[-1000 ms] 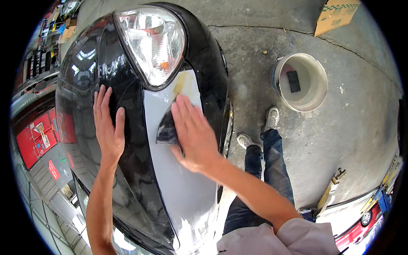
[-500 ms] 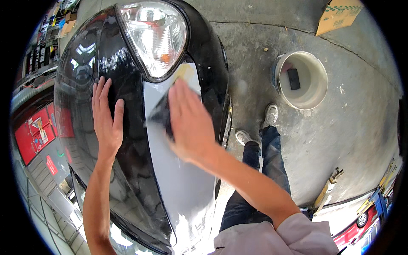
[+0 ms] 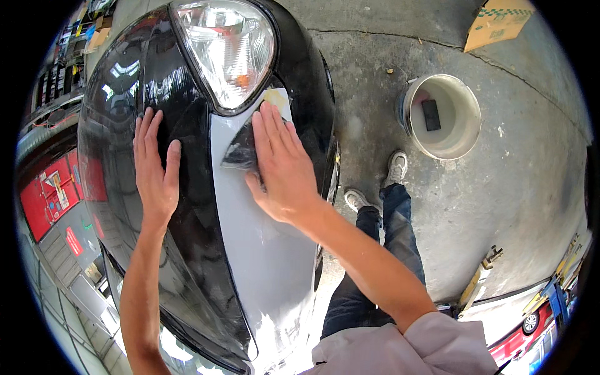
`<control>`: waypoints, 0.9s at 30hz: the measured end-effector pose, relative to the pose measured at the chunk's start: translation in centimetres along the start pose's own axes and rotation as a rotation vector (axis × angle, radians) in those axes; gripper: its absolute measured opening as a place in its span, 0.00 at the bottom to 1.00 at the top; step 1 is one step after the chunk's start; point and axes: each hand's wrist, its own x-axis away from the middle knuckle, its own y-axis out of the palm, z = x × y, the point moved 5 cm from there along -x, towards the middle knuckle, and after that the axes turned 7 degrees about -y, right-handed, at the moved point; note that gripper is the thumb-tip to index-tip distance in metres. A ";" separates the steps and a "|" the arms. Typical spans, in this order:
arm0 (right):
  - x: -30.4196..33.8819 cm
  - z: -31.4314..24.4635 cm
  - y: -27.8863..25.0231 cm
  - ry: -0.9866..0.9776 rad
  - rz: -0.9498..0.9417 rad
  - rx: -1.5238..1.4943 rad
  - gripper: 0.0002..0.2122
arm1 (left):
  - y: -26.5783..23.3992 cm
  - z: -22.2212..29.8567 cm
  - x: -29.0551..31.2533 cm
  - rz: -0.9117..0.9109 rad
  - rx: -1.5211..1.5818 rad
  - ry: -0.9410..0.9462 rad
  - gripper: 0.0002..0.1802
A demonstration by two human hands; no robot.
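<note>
My left hand (image 3: 155,172) rests flat on the black hood (image 3: 184,206) of a car, its fingers stretched and the thumb apart. My right hand (image 3: 284,165) presses a dark, wet-looking sheet of sandpaper (image 3: 239,150) onto the grey fender panel (image 3: 259,225), just below the headlight (image 3: 228,53). Its fingers lie straight over the sheet, and a dark corner sticks out on the thumb side. Beyond the fingertips shows a yellowish patch (image 3: 277,97) at the panel's far end. The sheet's part under the palm is hidden.
On the concrete floor to the right stands a whitish bucket (image 3: 473,134) with a dark block (image 3: 431,115) in it. A cardboard box (image 3: 498,26) lies at the far right. My shoes (image 3: 397,167) are beside the car. A red car (image 3: 519,334) shows at the lower right.
My right hand has slid a little farther up the grey panel toward the headlight with the sandpaper and is less blurred. My left hand keeps its place on the hood.
</note>
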 end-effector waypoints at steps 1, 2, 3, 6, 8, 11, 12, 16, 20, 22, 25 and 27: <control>-0.1 -0.1 0.1 0.030 0.032 0.009 0.46 | -0.1 0.1 0.1 -0.001 -0.009 -0.002 0.30; 0.7 -1.0 0.1 0.047 -0.002 -0.024 0.45 | -0.1 0.1 0.2 -0.003 -0.018 -0.004 0.30; 1.4 -1.3 0.3 0.020 -0.036 -0.036 0.45 | -0.4 -0.1 0.2 -0.002 -0.030 -0.004 0.30; 1.6 0.7 0.1 -0.031 -0.049 0.025 0.44 | 0.2 -0.4 0.1 0.001 -0.026 -0.001 0.30; -0.1 1.4 0.1 0.012 0.034 0.041 0.42 | 0.2 -0.3 0.1 -0.020 -0.023 -0.002 0.30; 2.0 -0.3 -0.1 -0.009 -0.032 0.027 0.40 | 0.0 -0.3 0.4 -0.032 -0.040 -0.032 0.31; 2.7 -0.9 0.0 -0.019 -0.068 0.016 0.39 | 0.1 -0.5 0.5 -0.038 -0.049 -0.038 0.31; -1.2 2.7 -0.1 0.000 0.041 0.103 0.41 | 0.1 -0.4 0.2 -0.027 -0.039 -0.007 0.31; 2.1 0.0 0.4 -0.021 0.002 0.006 0.41 | 0.3 -0.3 0.3 -0.031 -0.025 -0.018 0.31; 1.9 0.1 0.3 -0.034 -0.027 0.030 0.42 | 0.1 -0.4 0.3 -0.034 -0.030 -0.020 0.31; -1.4 1.6 0.2 0.005 0.038 0.095 0.43 | 0.2 -0.3 0.1 -0.033 -0.027 -0.017 0.31; -1.5 1.0 0.1 0.010 0.012 0.095 0.42 | 0.0 -0.3 0.2 -0.033 -0.034 -0.024 0.31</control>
